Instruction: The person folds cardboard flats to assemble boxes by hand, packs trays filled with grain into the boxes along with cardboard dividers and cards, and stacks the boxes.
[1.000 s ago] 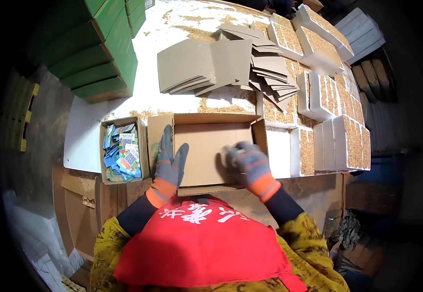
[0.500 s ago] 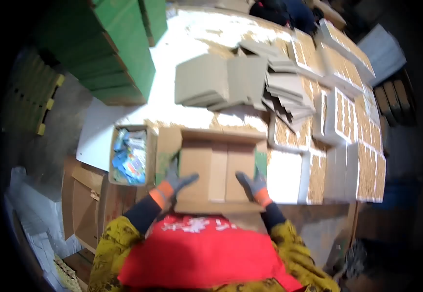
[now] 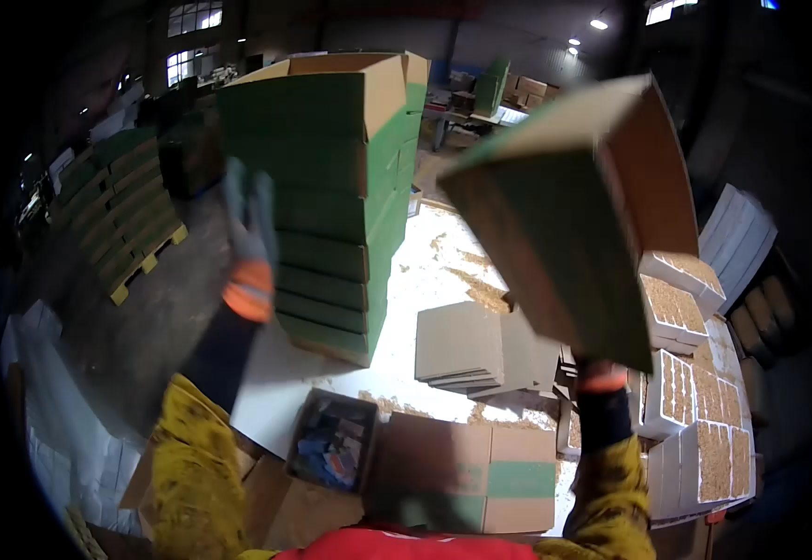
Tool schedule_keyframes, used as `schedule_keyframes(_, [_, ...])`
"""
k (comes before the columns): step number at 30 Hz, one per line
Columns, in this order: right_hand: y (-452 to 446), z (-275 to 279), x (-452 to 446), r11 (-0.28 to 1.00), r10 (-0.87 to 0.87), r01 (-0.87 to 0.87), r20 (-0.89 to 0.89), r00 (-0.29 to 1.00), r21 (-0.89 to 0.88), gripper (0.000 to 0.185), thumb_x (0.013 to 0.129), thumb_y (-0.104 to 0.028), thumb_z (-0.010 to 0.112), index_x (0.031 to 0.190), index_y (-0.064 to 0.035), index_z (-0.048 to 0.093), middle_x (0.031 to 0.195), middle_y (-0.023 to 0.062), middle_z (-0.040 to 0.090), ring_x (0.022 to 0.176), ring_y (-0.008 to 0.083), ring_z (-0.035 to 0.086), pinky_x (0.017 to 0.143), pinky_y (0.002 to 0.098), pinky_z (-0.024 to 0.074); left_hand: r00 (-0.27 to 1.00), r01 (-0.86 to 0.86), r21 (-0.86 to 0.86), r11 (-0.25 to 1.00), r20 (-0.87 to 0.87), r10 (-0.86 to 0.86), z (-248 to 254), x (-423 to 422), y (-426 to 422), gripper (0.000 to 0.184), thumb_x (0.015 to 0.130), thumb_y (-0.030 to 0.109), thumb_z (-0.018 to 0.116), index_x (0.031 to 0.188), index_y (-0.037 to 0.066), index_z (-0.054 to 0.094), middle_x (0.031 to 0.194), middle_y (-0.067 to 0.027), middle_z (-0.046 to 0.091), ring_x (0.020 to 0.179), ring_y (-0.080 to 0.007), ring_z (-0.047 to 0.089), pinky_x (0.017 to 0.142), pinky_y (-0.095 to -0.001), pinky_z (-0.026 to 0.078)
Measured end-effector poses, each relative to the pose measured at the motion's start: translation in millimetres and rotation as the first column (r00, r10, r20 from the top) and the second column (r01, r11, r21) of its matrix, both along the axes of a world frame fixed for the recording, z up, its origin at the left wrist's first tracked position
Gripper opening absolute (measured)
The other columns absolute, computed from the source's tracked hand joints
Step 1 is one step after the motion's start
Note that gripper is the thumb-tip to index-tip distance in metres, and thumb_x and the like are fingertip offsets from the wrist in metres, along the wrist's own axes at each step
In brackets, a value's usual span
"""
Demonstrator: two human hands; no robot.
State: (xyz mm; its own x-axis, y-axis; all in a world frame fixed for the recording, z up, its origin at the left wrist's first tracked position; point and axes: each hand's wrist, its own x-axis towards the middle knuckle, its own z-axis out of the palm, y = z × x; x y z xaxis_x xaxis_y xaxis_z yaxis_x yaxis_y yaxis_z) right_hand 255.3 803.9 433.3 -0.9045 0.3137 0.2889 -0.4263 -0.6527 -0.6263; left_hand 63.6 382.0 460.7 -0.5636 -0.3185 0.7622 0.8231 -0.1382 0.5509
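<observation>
My right hand is hidden behind an open green-and-brown cardboard box [image 3: 555,224], and only its orange cuff [image 3: 604,379] shows below the box's lower edge. The box is tilted in the air over the right part of the table, apparently held by that hand. My left hand [image 3: 252,215], in a grey glove with an orange cuff, is raised at the left side of a tall stack of green boxes [image 3: 317,215]. Its fingers are stretched out, blurred, with nothing in them. Another brown box with a green band [image 3: 523,478] lies in front of me.
Grey cardboard sheets [image 3: 462,345] are piled on the white table [image 3: 406,289]. A bin of blue packets [image 3: 333,443] stands at the front left. White blocks with tan tops [image 3: 705,467] line the right side. A loaded pallet [image 3: 131,215] is on the floor at left.
Both hands were at the open box on the table. Now the right arm has raised a box up and to the right, the left hand has moved up to the stack, and the view has tilted upward.
</observation>
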Motion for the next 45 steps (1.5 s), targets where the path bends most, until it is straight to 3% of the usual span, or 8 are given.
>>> schedule_keyframes(6, [-32.6,130.0,-177.9,0.811,-0.034,0.15,-0.211,0.977,0.566,0.044,0.085,-0.019,0.064,0.124,-0.0015,0.053,0.119,0.0111,0.059,0.108,0.0231,0.056,0.091,0.0345,0.0469,0.984,-0.06,0.073,0.996,0.169,0.047,84.4,-170.0,-136.0,0.047,0.094,0.041,0.053,0.13,0.011,0.052,0.118,-0.0064,0.057,0.102,-0.0152,0.054,0.082,-0.0269,0.045])
schedule_keyframes(9, [-17.2,128.0,-295.7,-0.272,-0.141,0.566,-0.614,0.777,0.778,0.045,0.08,-0.013,0.071,0.121,-0.0014,0.055,0.116,0.0113,0.061,0.105,0.0235,0.057,0.089,0.035,0.0487,0.974,-0.085,0.002,0.996,0.212,0.083,86.7,-191.4,-131.4,0.047,0.095,0.04,0.05,0.132,0.011,0.049,0.122,-0.0067,0.054,0.106,-0.016,0.051,0.086,-0.0284,0.043])
schedule_keyframes(12, [-164.8,177.0,-281.8,0.813,0.267,-0.304,0.146,0.953,0.497,0.077,0.082,-0.069,0.05,0.137,-0.0153,0.042,0.128,0.0129,0.052,0.116,0.0335,0.049,0.084,0.0536,0.0504,0.97,-0.113,-0.053,0.992,0.21,0.122,81.6,-208.0,-125.5,0.048,0.095,0.039,0.047,0.134,0.011,0.046,0.126,-0.0069,0.05,0.111,-0.0168,0.048,0.09,-0.0299,0.041])
schedule_keyframes(29, [-112.8,-97.5,-81.5,0.434,-0.433,0.246,-0.039,0.901,0.867,0.063,0.086,-0.027,0.066,0.139,-0.0057,0.04,0.136,0.0156,0.049,0.123,0.0253,0.049,0.095,0.0363,0.0447,0.951,0.211,0.128,0.969,0.202,-0.234,-56.9,-14.5,-6.1,0.051,0.1,0.034,0.033,0.146,0.012,0.028,0.149,-0.0084,0.03,0.137,-0.0214,0.029,0.11,-0.0385,0.029])
schedule_keyframes(33, [-18.4,-270.3,110.1,0.086,-0.944,-0.006,0.083,0.318,0.996,0.069,0.086,-0.027,0.066,0.139,0.0049,0.034,0.139,0.0216,0.043,0.125,0.029,0.046,0.1,0.0333,0.0404,0.991,0.132,-0.99,0.047,0.133,0.023,-249.3,143.4,72.7,0.086,0.083,0.052,0.056,0.144,-0.002,0.027,0.149,-0.0241,0.023,0.139,-0.0384,0.019,0.115,-0.0467,0.014])
schedule_keyframes(37, [35.5,-377.2,221.3,0.659,-0.698,-0.403,0.716,-0.015,0.635,0.094,0.077,-0.06,0.063,0.132,0.0129,0.038,0.137,0.0315,0.038,0.124,0.0406,0.042,0.103,0.0407,0.0357,0.937,0.349,-0.932,-0.097,0.344,0.065,-346.5,235.1,122.0,0.086,0.082,0.05,0.058,0.144,-0.002,0.026,0.15,-0.0244,0.02,0.14,-0.0408,0.014,0.114,-0.0505,0.007])
schedule_keyframes(41, [-2.9,-357.4,229.6,-0.046,-0.977,-0.479,0.06,0.204,0.876,0.076,0.075,-0.05,0.071,0.122,0.0069,0.051,0.12,0.0266,0.055,0.108,0.0351,0.056,0.09,0.039,0.0464,0.963,0.249,-0.964,-0.091,0.236,0.129,-361.9,254.8,132.3,0.083,0.083,0.052,0.057,0.142,0.0,0.032,0.15,-0.0242,0.022,0.14,-0.0402,0.015,0.113,-0.0539,0.006])
schedule_keyframes(45, [12.5,-337.9,236.7,0.184,-0.973,0.01,0.18,0.143,0.983,0.061,0.07,-0.026,0.079,0.118,0.0011,0.055,0.109,0.0188,0.062,0.101,0.0333,0.059,0.09,0.0382,0.046,0.969,0.226,-0.967,-0.118,0.21,0.129,-369.1,254.2,135.2,0.089,0.08,0.054,0.059,0.145,0.002,0.027,0.15,-0.0239,0.02,0.14,-0.0412,0.013,0.113,-0.0535,0.005])
